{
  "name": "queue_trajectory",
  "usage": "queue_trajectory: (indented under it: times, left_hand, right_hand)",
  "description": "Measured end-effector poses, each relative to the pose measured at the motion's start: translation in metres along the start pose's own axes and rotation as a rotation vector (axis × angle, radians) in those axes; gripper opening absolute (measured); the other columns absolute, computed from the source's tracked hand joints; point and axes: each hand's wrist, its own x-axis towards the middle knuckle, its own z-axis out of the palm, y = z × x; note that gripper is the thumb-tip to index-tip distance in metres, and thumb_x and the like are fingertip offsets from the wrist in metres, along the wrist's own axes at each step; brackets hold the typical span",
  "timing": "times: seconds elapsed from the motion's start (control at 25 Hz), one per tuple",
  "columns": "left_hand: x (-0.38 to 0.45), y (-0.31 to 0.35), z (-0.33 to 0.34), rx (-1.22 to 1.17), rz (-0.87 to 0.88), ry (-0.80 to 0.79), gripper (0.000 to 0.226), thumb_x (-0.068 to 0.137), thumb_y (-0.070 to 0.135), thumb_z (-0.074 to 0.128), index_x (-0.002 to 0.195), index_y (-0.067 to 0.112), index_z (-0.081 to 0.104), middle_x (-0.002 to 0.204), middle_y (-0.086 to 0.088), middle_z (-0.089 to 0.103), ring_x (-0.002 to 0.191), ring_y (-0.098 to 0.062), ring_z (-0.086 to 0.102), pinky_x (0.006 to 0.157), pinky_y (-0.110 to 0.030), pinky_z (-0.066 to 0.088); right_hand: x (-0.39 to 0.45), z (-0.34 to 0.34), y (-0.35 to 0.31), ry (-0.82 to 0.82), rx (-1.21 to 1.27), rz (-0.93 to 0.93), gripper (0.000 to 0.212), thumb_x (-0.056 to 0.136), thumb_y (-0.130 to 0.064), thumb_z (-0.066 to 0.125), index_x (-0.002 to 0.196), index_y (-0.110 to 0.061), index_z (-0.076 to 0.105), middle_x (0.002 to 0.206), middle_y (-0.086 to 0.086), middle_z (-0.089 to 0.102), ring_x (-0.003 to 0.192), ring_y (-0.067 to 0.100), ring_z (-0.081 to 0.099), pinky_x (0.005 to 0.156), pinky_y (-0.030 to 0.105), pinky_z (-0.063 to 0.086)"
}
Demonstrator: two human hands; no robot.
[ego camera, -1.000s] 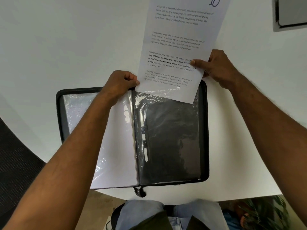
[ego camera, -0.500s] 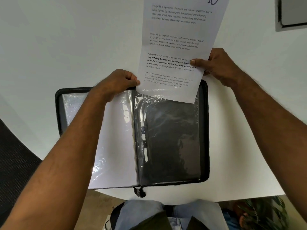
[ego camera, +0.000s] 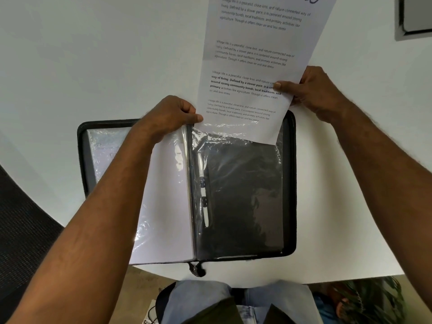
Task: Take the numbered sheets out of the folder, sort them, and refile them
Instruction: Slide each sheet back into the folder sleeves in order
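Note:
A black zip folder (ego camera: 289, 183) lies open on the white table. Its right side shows a clear plastic sleeve (ego camera: 243, 195) over the dark cover. A printed sheet (ego camera: 254, 66) marked 10 at its top stands with only its bottom edge inside that sleeve's mouth. My right hand (ego camera: 313, 92) pinches the sheet's right edge, thumb on the text. My left hand (ego camera: 170, 115) grips the sleeve's top edge near the spine. On the left side lie more sleeves with white sheets (ego camera: 163, 202).
The white table (ego camera: 93, 66) reaches out to the left and behind the folder. A dark framed object (ego camera: 416, 17) sits at the far right corner. A dark chair (ego camera: 21, 230) stands at the left. My lap is below the table edge.
The sheet has slid a little farther up out of the sleeve, its number now partly past the frame's top. Both hands keep their hold.

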Motion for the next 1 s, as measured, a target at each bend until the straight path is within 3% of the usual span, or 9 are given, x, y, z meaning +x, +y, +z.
queue_trajectory:
  times: [0.16, 0.28, 0.36, 0.48, 0.64, 0.72, 0.84, 0.92, 1.0]
  left_hand:
    - [0.003, 0.003, -0.002, 0.064, -0.010, -0.057, 0.018, 0.092, 0.016, 0.077, 0.089, -0.002, 0.074, 0.094, 0.004, 0.076, 0.086, -0.005, 0.070, 0.077, -0.017, 0.051]
    - [0.002, 0.001, -0.004, -0.084, -0.008, -0.059, 0.022, 0.094, 0.021, 0.075, 0.081, 0.005, 0.068, 0.084, 0.007, 0.074, 0.075, 0.001, 0.068, 0.074, -0.014, 0.053]
    - [0.000, 0.000, -0.002, -0.209, -0.010, -0.010, 0.023, 0.096, 0.022, 0.073, 0.090, 0.001, 0.067, 0.093, -0.005, 0.077, 0.079, -0.003, 0.070, 0.078, -0.018, 0.058]
    - [-0.003, 0.001, 0.005, -0.309, -0.011, 0.106, 0.023, 0.098, 0.018, 0.070, 0.103, -0.005, 0.067, 0.099, -0.011, 0.075, 0.073, -0.002, 0.072, 0.070, -0.015, 0.056]
    - [-0.003, -0.001, 0.013, -0.301, -0.005, 0.212, 0.033, 0.097, 0.019, 0.073, 0.101, -0.012, 0.064, 0.105, -0.025, 0.073, 0.087, -0.024, 0.073, 0.083, -0.033, 0.063]
    - [-0.002, -0.003, 0.014, -0.251, 0.006, 0.220, 0.033, 0.096, 0.019, 0.073, 0.092, -0.012, 0.063, 0.096, -0.023, 0.074, 0.079, -0.016, 0.069, 0.076, -0.030, 0.063]
    - [-0.002, -0.003, 0.013, -0.187, -0.009, 0.150, 0.023, 0.097, 0.017, 0.072, 0.082, 0.001, 0.065, 0.086, -0.005, 0.075, 0.064, 0.002, 0.068, 0.058, -0.013, 0.052]
    - [-0.002, -0.003, 0.010, -0.179, -0.016, 0.098, 0.020, 0.096, 0.018, 0.073, 0.083, 0.004, 0.068, 0.094, 0.000, 0.077, 0.070, 0.003, 0.071, 0.063, -0.010, 0.052]
    - [-0.001, -0.004, 0.009, -0.204, 0.000, 0.102, 0.019, 0.096, 0.019, 0.073, 0.088, 0.002, 0.070, 0.097, -0.001, 0.078, 0.075, 0.000, 0.072, 0.068, -0.012, 0.054]
  right_hand:
    - [-0.001, -0.001, -0.003, -0.031, 0.003, -0.009, 0.039, 0.096, -0.017, 0.073, 0.134, -0.015, 0.065, 0.103, -0.021, 0.078, 0.095, 0.006, 0.076, 0.069, 0.017, 0.058]
    - [0.002, 0.000, -0.005, -0.093, -0.020, 0.009, 0.036, 0.096, -0.016, 0.072, 0.131, -0.018, 0.065, 0.101, -0.022, 0.078, 0.093, 0.004, 0.075, 0.069, 0.015, 0.057]
    - [0.003, 0.001, -0.006, -0.156, -0.046, 0.033, 0.037, 0.095, -0.015, 0.073, 0.131, -0.018, 0.066, 0.105, -0.019, 0.078, 0.096, 0.003, 0.075, 0.072, 0.015, 0.057]
    - [0.006, 0.002, -0.007, -0.242, -0.167, 0.050, 0.044, 0.091, -0.020, 0.077, 0.134, -0.017, 0.067, 0.124, -0.009, 0.073, 0.106, 0.005, 0.072, 0.080, 0.015, 0.057]
    - [0.006, 0.002, -0.010, -0.352, -0.318, 0.105, 0.054, 0.085, -0.023, 0.083, 0.136, -0.018, 0.068, 0.132, -0.006, 0.070, 0.117, 0.008, 0.067, 0.098, 0.019, 0.051]
    - [0.005, 0.005, -0.012, -0.328, -0.294, 0.100, 0.050, 0.086, -0.024, 0.082, 0.134, -0.019, 0.069, 0.129, -0.008, 0.072, 0.113, 0.006, 0.069, 0.097, 0.020, 0.053]
    - [0.004, 0.010, -0.016, -0.177, -0.122, 0.059, 0.035, 0.094, -0.031, 0.075, 0.127, -0.024, 0.070, 0.118, -0.012, 0.075, 0.101, 0.004, 0.074, 0.077, 0.015, 0.056]
    - [0.004, 0.012, -0.018, -0.133, -0.094, 0.055, 0.032, 0.096, -0.032, 0.072, 0.127, -0.025, 0.068, 0.114, -0.014, 0.074, 0.097, 0.002, 0.074, 0.073, 0.014, 0.054]
    - [0.003, 0.012, -0.019, -0.183, -0.175, 0.078, 0.037, 0.095, -0.032, 0.073, 0.131, -0.024, 0.067, 0.116, -0.013, 0.073, 0.100, 0.004, 0.073, 0.079, 0.015, 0.055]
